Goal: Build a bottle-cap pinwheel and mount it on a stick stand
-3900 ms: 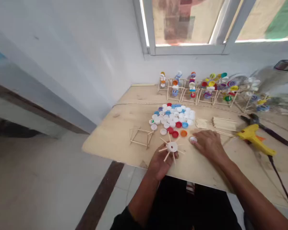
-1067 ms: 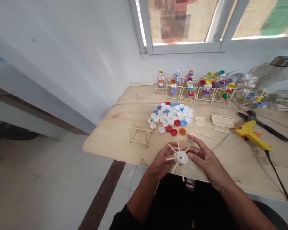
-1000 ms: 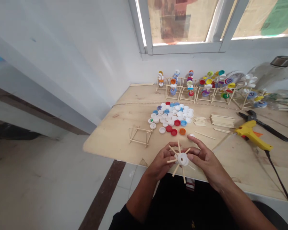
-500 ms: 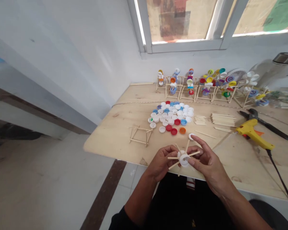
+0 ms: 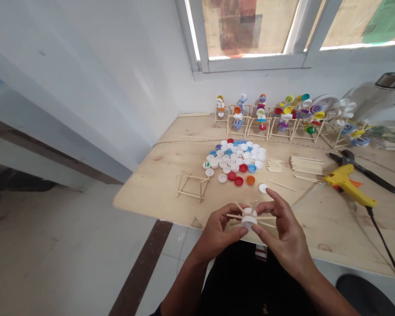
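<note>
A hub of white bottle caps [image 5: 249,222] with thin wooden sticks spreading from it like spokes is held above the table's near edge. My left hand [image 5: 219,228] grips its left side, thumb at the lower cap. On the other side, my right hand [image 5: 281,228] pinches the hub between thumb and fingers, with the index finger raised. Just beyond that finger lies a single white cap [image 5: 263,188]. Farther back is a cluster of white, blue and red caps [image 5: 235,156]. A square stick frame [image 5: 193,186] stands to the left.
Stick bundles [image 5: 306,165], a yellow glue gun [image 5: 347,182] and black-handled pliers [image 5: 368,171] lie on the right of the wooden table [image 5: 145,180]. Stick frames with colourful cap wheels [image 5: 261,115] line the back, beside a clear bottle [image 5: 375,94].
The spoked hub has tilted, its spokes now nearly level. My left thumb has come round to the front of the lower cap, and my right hand has shifted slightly.
</note>
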`<state>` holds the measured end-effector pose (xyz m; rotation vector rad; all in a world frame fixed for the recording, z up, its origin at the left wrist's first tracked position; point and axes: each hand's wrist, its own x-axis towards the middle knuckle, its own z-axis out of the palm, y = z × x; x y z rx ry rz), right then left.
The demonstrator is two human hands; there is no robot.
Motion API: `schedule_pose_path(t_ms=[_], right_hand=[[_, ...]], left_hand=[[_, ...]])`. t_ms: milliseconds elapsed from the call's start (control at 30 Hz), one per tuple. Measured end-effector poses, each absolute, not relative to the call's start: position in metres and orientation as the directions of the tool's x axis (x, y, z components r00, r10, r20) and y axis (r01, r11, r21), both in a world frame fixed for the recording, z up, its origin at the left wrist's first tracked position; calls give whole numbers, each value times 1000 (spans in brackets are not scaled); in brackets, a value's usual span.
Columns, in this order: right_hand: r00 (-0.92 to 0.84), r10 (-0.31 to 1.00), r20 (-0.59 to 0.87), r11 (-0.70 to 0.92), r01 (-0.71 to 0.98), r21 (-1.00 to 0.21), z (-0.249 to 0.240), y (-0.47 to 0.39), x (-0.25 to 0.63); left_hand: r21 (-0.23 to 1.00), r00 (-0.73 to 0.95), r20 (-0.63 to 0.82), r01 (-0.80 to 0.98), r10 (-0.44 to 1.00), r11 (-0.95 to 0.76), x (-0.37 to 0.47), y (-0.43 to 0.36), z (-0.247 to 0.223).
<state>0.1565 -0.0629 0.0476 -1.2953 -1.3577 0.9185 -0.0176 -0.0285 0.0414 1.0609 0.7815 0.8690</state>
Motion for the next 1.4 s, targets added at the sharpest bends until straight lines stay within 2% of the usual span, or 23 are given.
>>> schedule_pose_path(t_ms=[167, 300, 433, 500, 600, 700, 767, 833, 1000, 1200, 1400], right_hand=[[4, 971, 241, 229, 292, -929, 38, -69, 154], [-19, 971, 240, 233, 332, -914, 36, -70, 151], [-99, 967, 237, 256, 440, -861, 44, -59, 168], [-83, 962, 262, 265, 525, -809, 46, -47, 185], [-28, 962, 270, 199, 751, -630, 43, -24, 209], [-106, 969, 224, 170, 942, -289, 36, -3, 216], [-145, 974, 173, 163, 982, -92, 32, 7, 213], [-154, 978, 139, 154, 988, 10, 31, 14, 207], [-220, 965, 142, 217, 976, 35, 28, 17, 188], [-393, 892, 224, 402, 916, 7, 27, 25, 138], [-458, 851, 258, 462, 886, 48, 31, 65, 86]], left_hand=[[894, 476, -145, -312, 867, 321, -19, -29, 33], [849, 490, -186, -357, 852, 390, -21, -28, 26], [878, 424, -192, -329, 885, 348, -26, -24, 25], [892, 362, -199, -319, 911, 322, -30, -23, 25], [901, 289, -234, -295, 928, 319, -37, -24, 24], [894, 261, -277, -283, 925, 348, -43, -29, 22], [883, 260, -304, -284, 916, 374, -46, -33, 22], [874, 270, -316, -291, 910, 390, -50, -36, 21], [872, 294, -317, -284, 902, 399, -58, -40, 19], [869, 227, -339, -295, 913, 397, -63, -47, 24], [857, 152, -368, -327, 917, 398, -64, -44, 22]])
